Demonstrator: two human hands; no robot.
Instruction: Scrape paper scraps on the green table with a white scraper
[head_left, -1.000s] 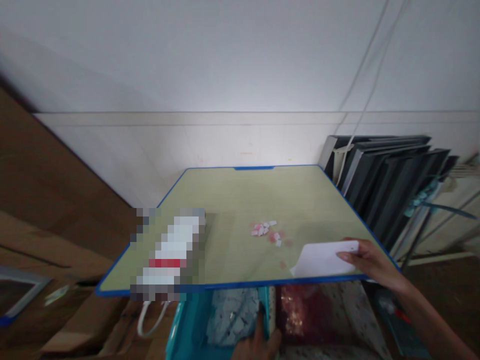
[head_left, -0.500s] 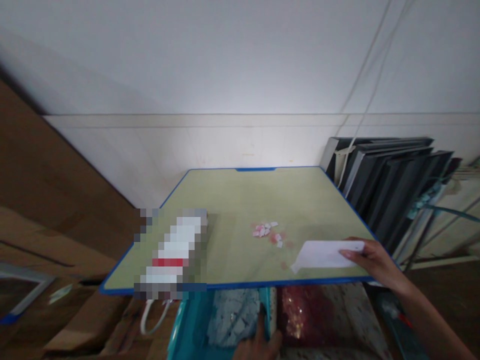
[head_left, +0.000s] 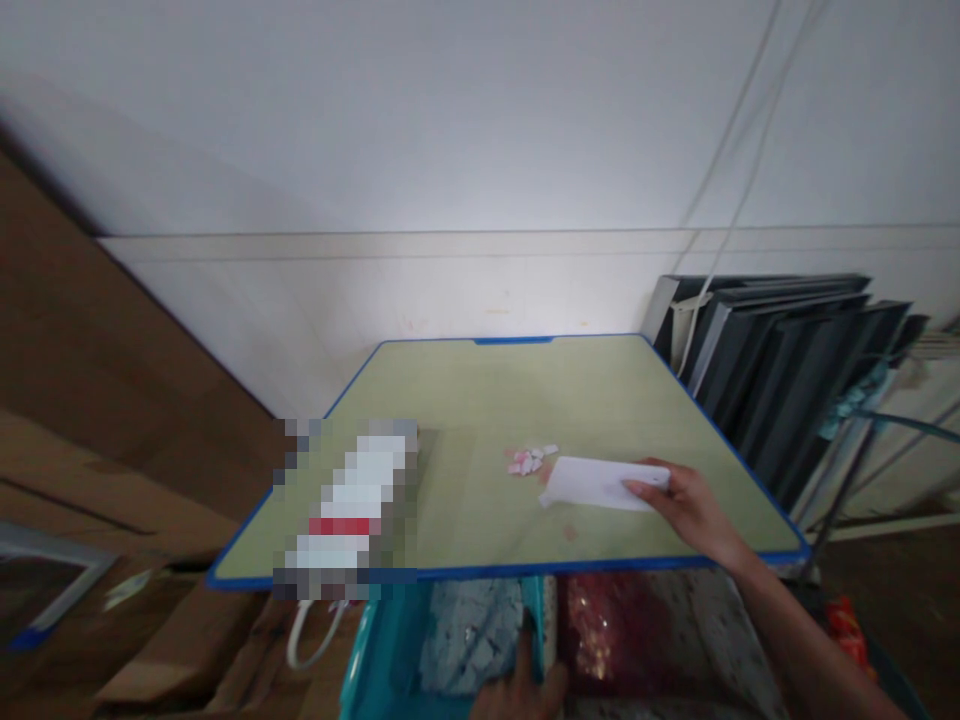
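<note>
Card [head_left: 600, 484], white and flat, lies on our green table [head_left: 480, 400] just right of the small pink and white scraps [head_left: 529, 460]. Our right hand [head_left: 690, 510] pinches its right end, fingers on top. Our left hand [head_left: 521, 688] rests on the teal bin [head_left: 390, 650] below the table; we cannot tell its grip.

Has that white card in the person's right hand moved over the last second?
Yes. The white card, held by the right hand, slid left from the near right table edge, and now reaches the pink and white bits.
</note>
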